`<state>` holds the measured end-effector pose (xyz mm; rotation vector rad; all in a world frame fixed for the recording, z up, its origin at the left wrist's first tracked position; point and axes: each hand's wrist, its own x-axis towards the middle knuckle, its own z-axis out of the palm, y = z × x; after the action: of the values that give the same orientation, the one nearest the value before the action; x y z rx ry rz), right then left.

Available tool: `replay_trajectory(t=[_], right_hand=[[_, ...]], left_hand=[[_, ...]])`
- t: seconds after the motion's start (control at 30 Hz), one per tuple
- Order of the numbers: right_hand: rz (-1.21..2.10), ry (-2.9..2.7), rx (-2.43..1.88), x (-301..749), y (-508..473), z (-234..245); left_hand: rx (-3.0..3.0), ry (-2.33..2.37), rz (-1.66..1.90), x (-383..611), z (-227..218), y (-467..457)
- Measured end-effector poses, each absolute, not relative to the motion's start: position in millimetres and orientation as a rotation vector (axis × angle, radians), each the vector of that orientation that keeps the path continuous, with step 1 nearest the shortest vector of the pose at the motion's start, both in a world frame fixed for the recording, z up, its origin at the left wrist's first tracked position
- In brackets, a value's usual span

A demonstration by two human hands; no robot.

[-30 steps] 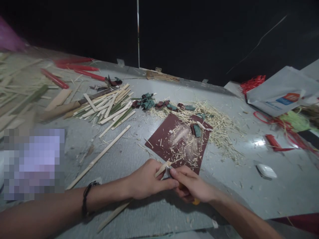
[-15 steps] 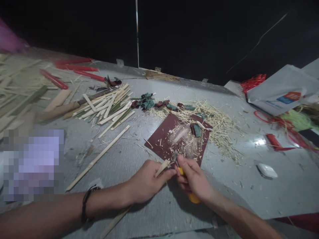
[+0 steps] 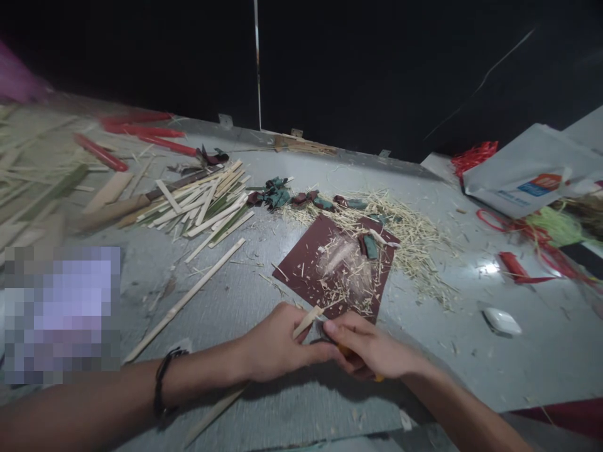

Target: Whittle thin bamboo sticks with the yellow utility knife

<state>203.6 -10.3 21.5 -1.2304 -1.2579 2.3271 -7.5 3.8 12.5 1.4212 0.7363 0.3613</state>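
Observation:
My left hand (image 3: pixel 277 344) grips a thin pale bamboo strip (image 3: pixel 307 322), whose tip sticks out above the fingers. My right hand (image 3: pixel 372 350) closes around a yellow-handled utility knife (image 3: pixel 346 350), and the fingers hide most of it. The blade is hidden too. The two hands nearly meet over the table, just below the near corner of a dark red sheet (image 3: pixel 332 267) strewn with bamboo shavings.
A heap of bamboo strips (image 3: pixel 202 207) lies beyond a long loose strip (image 3: pixel 183 300). Green and red wrapped bits (image 3: pixel 277 196) and a mound of shavings (image 3: pixel 414 232) lie farther back. A white bag (image 3: pixel 527 172), red ribbon (image 3: pixel 518 267) and a white object (image 3: pixel 502 321) lie right.
My right hand has moved back against the left, and its fingers now cover most of the yellow handle. The bamboo strip stays in my left hand.

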Motion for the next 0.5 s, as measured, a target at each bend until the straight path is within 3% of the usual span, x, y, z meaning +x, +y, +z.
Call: replay_trajectory(t=[0.33, 0.5], right_hand=[[2.407, -1.256, -1.181, 205.5, -5.3, 21.5], [2.283, -1.223, -1.293, 198.0, -9.5, 22.8]], left_hand=[[1.447, 0.717, 0.377, -8.6, 5.7, 2.0], [1.485, 0.819, 0.446, -8.6, 8.3, -0.2]])
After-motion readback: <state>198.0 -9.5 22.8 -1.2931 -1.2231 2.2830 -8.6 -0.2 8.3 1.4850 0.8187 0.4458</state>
